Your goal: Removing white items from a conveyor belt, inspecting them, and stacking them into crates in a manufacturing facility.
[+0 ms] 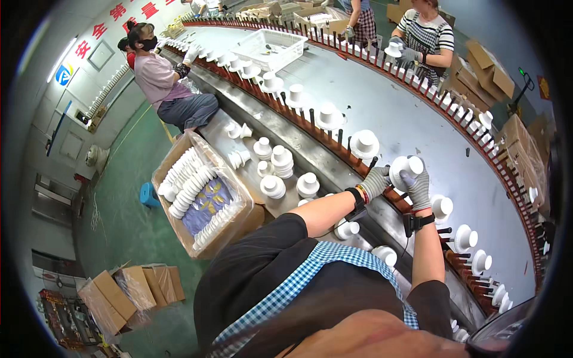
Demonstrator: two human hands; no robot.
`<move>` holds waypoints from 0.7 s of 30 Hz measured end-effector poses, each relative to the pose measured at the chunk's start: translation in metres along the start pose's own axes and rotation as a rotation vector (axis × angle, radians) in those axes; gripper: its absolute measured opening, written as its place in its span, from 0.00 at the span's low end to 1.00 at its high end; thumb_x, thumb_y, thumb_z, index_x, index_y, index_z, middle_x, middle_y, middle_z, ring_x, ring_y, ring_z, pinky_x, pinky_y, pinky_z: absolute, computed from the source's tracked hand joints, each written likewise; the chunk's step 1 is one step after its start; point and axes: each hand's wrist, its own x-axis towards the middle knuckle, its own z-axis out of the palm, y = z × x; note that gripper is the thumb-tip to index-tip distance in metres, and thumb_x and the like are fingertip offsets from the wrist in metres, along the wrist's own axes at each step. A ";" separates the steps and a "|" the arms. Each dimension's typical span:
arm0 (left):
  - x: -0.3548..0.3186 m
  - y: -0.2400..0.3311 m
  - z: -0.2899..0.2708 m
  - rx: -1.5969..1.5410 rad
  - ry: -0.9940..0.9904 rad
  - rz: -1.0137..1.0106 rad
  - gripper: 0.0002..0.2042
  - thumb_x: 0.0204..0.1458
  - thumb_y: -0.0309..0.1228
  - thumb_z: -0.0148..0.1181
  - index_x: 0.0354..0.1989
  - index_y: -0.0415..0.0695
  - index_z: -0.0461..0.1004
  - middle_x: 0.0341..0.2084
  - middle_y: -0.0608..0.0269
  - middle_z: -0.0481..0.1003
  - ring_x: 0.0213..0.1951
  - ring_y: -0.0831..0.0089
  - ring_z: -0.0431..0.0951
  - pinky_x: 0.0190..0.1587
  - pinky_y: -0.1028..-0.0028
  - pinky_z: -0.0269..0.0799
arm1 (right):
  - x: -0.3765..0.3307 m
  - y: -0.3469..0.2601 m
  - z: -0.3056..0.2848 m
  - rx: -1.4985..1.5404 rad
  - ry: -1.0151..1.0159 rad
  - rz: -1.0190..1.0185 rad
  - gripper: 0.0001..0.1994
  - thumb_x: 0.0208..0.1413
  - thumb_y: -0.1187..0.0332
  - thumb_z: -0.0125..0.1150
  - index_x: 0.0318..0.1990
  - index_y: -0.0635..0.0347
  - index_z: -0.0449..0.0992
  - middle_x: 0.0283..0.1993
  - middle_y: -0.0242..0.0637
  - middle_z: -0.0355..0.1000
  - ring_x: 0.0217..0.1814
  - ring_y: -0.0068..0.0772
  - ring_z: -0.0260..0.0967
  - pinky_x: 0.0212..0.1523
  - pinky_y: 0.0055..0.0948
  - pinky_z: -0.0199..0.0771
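Note:
A white flanged cup-shaped piece (pixel 407 171) is in my right hand (pixel 418 186), whose gloved fingers and thumb close round its side and rim. My left hand (pixel 374 182), also in a grey glove, is closed just to the left, beside a dark peg (pixel 373 162) at the near rail. Its fingers reach towards the piece's rim, but what they grip is hidden. Along this reddish-brown rail (pixel 322 138), similar white pieces sit at the pegs, one (pixel 364 144) farther up and another (pixel 441 207) nearer me.
White pieces stand on the metal bench (pixel 262 189) to my left. Beside it is an open carton (pixel 206 238) of stacked white pieces. A white plastic basket (pixel 271 51) lies on the grey table. Co-workers sit or stand at the left (pixel 161 83) and across the table (pixel 427 42).

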 end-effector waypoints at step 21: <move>0.019 -0.010 -0.110 -1.198 0.175 -0.286 0.13 0.60 0.33 0.51 0.51 0.43 0.70 0.46 0.63 0.74 0.48 0.71 0.74 0.54 0.70 0.71 | 0.076 -0.012 0.123 -0.413 -0.025 -0.097 0.29 0.38 0.56 0.70 0.47 0.62 0.72 0.43 0.49 0.75 0.46 0.47 0.74 0.48 0.38 0.73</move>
